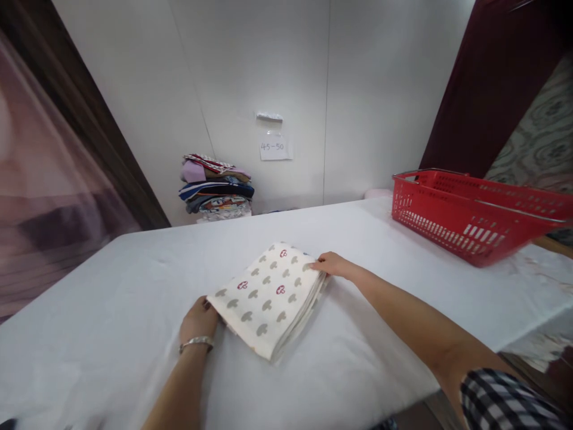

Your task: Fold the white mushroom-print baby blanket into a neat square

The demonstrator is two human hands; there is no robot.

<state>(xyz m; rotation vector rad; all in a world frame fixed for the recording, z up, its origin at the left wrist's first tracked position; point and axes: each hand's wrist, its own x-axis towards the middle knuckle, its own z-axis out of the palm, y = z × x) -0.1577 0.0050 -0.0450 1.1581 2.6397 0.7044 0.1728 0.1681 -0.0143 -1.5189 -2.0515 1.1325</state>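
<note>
A folded white cloth [268,292] printed with grey and dark-red mushroom shapes lies at an angle on the white-covered table [134,280]. Its layers show along the right-hand edge. My left hand [198,322], with a bracelet at the wrist, grips the cloth's left corner; its fingertips are partly tucked under the edge. At the opposite corner, on the far right, my right hand [332,265] pinches the layers between thumb and fingers.
A red plastic basket [447,221] stands at the table's right. Against the back wall rises a pile of folded fabrics [217,188]. Above it hangs a paper sign [275,147] reading "45-50". Pinkish sheer fabric [54,197] hangs on the left.
</note>
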